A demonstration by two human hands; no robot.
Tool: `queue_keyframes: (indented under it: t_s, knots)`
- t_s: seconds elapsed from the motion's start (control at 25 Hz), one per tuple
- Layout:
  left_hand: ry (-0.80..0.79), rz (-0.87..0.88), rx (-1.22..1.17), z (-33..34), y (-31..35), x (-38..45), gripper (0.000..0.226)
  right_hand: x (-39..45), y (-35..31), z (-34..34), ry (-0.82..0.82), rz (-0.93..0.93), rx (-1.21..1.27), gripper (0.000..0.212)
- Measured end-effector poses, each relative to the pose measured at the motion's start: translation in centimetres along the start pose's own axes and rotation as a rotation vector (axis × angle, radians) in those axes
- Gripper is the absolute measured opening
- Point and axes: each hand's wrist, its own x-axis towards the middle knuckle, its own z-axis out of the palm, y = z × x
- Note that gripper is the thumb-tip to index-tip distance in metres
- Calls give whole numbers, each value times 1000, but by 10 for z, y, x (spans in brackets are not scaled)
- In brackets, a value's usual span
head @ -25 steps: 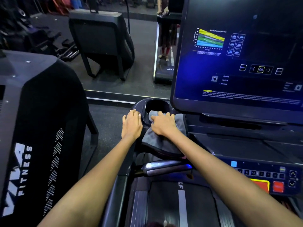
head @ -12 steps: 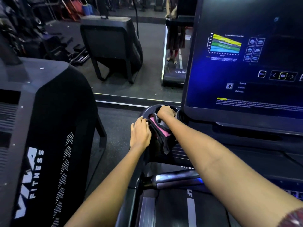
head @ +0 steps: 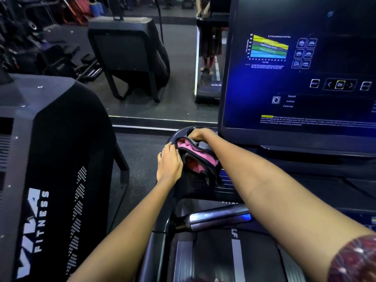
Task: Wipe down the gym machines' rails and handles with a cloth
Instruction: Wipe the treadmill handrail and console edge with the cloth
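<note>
Cloth (head: 195, 157) is gripped by the curled right hand (head: 200, 135) in the cup holder (head: 175, 137); left hand (head: 168, 163) rests flat beside it.

soft fabric cloth (head: 195, 157), glossy metal handle (head: 218, 218)

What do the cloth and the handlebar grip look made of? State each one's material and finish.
Cloth: soft fabric, likely microfibre, pink with dark edging; it bunches in folds under the right hand. Handlebar grip: looks like polished metal, glossy, showing bright reflections.
</note>
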Motion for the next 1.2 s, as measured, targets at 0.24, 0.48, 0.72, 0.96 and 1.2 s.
queue_keyframes:
  t_s: [0.24, 0.48, 0.72, 0.96, 1.2]
  knots:
    - [45, 10, -26, -3, -4, -3, 24, -7, -23, 0, 55, 261, -608, 49]
    - [61, -5, -40, -2, -3, -4, 24, 55, -17, 18, 131, 169, -1136, 40]
    - [61, -6, -41, -2, -1, -4, 23, -4, -5, 26, 373, 36, -720, 42]
    - [5, -20, -107, -6, -3, -4, 26, -34, 15, 60, 761, -207, -557, 23]
    - [-15, -38, -171, -7, -7, -2, 28, -70, 47, 118, 1045, -498, -338, 37]
